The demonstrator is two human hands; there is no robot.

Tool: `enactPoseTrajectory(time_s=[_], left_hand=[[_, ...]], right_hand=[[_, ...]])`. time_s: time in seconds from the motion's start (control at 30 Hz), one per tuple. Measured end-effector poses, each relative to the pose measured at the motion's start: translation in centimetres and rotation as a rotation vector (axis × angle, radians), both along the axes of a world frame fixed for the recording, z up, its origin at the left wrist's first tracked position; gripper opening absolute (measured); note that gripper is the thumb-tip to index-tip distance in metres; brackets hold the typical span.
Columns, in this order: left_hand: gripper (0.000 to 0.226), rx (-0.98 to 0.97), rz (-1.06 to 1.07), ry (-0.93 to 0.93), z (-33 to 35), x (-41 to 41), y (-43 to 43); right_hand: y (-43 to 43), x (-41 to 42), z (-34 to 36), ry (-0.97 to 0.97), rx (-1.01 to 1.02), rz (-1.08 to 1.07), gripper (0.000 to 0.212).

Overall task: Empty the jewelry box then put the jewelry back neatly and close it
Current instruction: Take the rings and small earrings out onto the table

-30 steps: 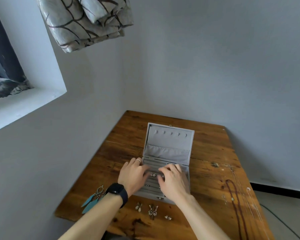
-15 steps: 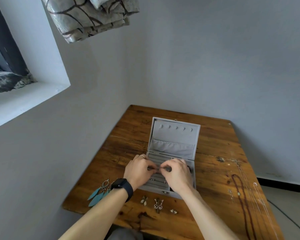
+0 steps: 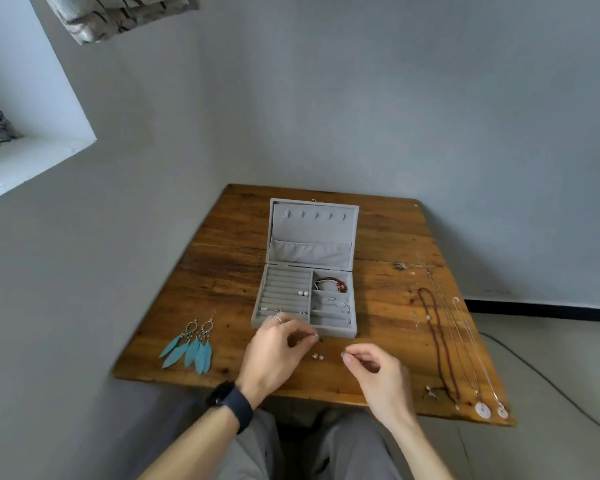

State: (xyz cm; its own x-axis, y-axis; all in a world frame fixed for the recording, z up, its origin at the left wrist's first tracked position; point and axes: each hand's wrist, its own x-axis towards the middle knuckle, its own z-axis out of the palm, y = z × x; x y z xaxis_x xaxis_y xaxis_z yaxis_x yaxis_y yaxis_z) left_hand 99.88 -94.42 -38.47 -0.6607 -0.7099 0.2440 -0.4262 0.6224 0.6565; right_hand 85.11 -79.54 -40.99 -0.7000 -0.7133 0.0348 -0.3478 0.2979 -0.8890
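Hands first: the left hand (image 3: 278,348) pinches a small piece (image 3: 315,336) between thumb and forefinger, just at 6 o'clock of the box's front wall. The right hand (image 3: 378,372) hovers apart from it at 4 o'clock, fingers curled and thumb meeting forefinger; whether anything sits between them I cannot tell.

Mid-table stands the box (image 3: 303,332), grey and velvet-lined, lid open. Ring rolls fill its 9 o'clock half, with pearl studs (image 3: 302,293) tucked in; open compartments fill the 3 o'clock half, a red bracelet (image 3: 331,284) in the farthest one and a silver bangle (image 3: 342,306) in the next.

The pinched piece is too small and blurred to name, as are the bits in the lower ring rolls. A tiny pair (image 3: 317,356) lies on the table (image 3: 229,237) between the hands.

Box and raised lid together run from 6 to 12 o'clock, hinge crossing 9 to 3, lid leaning away toward 12.

Feather earrings (image 3: 191,344) lie at 8 o'clock of the box, necklaces (image 3: 437,341) at 3 to 4 o'clock.
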Motion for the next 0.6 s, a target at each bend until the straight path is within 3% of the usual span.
enactPoseTrajectory(time_s=[0.27, 0.6], left_hand=[[0.026, -0.18, -0.072, -0.241, -0.3, -2.0, 2.7], [0.026, -0.318, -0.133, -0.37, -1.0, -3.7, 3.3]], right_hand=[[1.1, -0.2, -1.4, 0.114, -0.007, -0.085, 0.008], [1.4, -0.4, -1.9, 0.177, 0.082, -0.099, 0.013]])
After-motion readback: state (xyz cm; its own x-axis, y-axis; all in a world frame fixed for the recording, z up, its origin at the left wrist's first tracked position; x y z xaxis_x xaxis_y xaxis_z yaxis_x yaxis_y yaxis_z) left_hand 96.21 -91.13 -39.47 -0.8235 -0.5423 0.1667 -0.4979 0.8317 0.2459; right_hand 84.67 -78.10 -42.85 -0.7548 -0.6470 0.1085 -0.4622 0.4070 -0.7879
